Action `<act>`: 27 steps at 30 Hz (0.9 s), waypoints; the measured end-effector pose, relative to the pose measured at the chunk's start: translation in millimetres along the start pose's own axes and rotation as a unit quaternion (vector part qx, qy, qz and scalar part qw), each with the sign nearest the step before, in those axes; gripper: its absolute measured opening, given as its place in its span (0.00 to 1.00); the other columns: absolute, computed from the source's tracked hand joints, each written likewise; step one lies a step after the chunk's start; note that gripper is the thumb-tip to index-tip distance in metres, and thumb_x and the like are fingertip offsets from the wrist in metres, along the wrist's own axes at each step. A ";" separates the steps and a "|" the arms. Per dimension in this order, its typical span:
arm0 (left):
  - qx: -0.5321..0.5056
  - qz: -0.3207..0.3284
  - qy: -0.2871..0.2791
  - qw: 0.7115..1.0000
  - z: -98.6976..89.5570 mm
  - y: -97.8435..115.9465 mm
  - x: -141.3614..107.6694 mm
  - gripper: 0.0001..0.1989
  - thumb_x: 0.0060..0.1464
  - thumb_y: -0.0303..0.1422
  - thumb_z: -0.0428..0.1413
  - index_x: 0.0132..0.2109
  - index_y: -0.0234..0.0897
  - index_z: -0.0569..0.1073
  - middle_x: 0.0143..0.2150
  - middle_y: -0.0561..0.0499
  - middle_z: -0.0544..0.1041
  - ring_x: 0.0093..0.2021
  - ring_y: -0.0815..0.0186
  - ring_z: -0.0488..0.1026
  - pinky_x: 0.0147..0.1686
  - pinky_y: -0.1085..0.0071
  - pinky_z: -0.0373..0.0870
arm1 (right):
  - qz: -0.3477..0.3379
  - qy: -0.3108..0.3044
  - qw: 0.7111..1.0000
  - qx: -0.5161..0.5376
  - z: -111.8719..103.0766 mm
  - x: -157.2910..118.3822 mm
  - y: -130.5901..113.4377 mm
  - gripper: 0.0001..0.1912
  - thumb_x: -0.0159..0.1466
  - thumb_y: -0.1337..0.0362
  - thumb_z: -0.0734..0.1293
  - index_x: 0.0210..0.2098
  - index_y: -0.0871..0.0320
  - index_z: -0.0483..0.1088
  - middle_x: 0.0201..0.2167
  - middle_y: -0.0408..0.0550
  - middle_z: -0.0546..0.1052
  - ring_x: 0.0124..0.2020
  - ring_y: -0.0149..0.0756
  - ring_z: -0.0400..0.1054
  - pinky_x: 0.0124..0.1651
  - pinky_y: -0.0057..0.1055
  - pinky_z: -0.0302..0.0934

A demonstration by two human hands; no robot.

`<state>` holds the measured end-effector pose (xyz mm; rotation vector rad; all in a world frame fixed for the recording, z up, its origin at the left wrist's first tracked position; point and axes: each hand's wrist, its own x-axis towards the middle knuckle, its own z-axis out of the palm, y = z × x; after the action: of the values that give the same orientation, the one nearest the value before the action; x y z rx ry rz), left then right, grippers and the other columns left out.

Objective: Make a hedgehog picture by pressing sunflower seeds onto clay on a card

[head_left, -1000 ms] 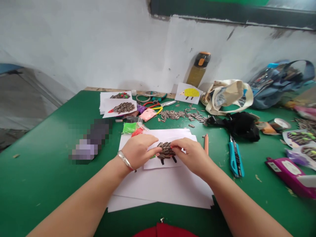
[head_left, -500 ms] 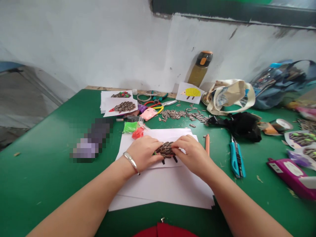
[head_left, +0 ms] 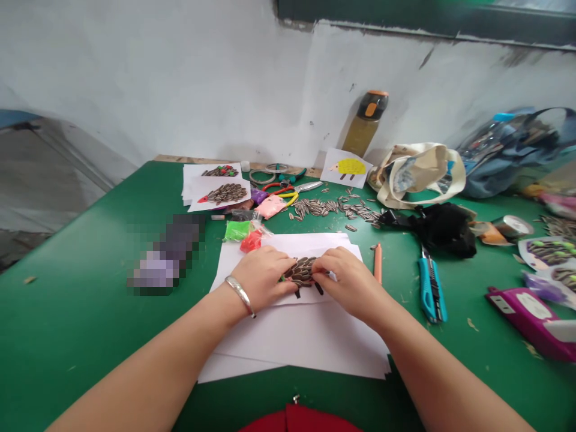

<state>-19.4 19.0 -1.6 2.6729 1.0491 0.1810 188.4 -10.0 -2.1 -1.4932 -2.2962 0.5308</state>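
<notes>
A hedgehog picture [head_left: 301, 273] lies on white paper in front of me, its body covered with overlapping striped sunflower seeds and two dark legs below. My left hand [head_left: 261, 276], with a silver bangle at the wrist, grips its left end, thumb below and fingers above. A bit of green shows between those fingers. At the picture's right end, my right hand [head_left: 348, 279] is closed in a pinch against the seeds; whatever is between its fingertips is hidden. Beneath both hands are stacked white sheets [head_left: 292, 342].
Loose sunflower seeds [head_left: 315, 207] are scattered behind the paper, near scissors [head_left: 288, 195] and green [head_left: 237, 230] and red clay packets [head_left: 251, 241]. An orange stick [head_left: 378, 264] and a blue utility knife [head_left: 432, 291] lie to the right. Finished seed pictures [head_left: 225, 194] sit back left.
My right hand's fingertips have shifted slightly at the right end of the seeds, the thumb drawing in toward the fingers. My left hand stays in place.
</notes>
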 end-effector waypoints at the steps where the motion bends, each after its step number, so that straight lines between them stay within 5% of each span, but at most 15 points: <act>1: 0.002 0.000 0.002 1.000 0.2 -0.1 -0.1 0.09 0.57 0.39 0.56 0.37 0.38 0.72 0.35 0.50 0.75 0.37 0.61 0.70 0.38 0.66 0.62 | -0.002 0.000 1.000 0.001 1.1 0.3 0.9 0.08 0.61 0.72 0.64 0.27 0.57 0.71 0.29 0.46 0.72 0.36 0.36 0.62 0.40 0.31 0.54; 27: 0.004 -0.004 0.001 1.000 1.7 -0.7 -0.4 0.09 0.56 0.39 0.57 0.39 0.38 0.74 0.36 0.49 0.75 0.38 0.60 0.70 0.39 0.65 0.63 | 0.003 -0.022 0.998 -0.060 -10.2 -8.2 -2.0 0.15 0.64 0.69 0.61 0.28 0.50 0.77 0.27 0.44 0.75 0.34 0.36 0.66 0.34 0.32 0.50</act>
<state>-19.7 19.0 -3.4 2.6767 1.0624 0.1766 194.9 -17.0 7.1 -1.5574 -2.3965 0.4395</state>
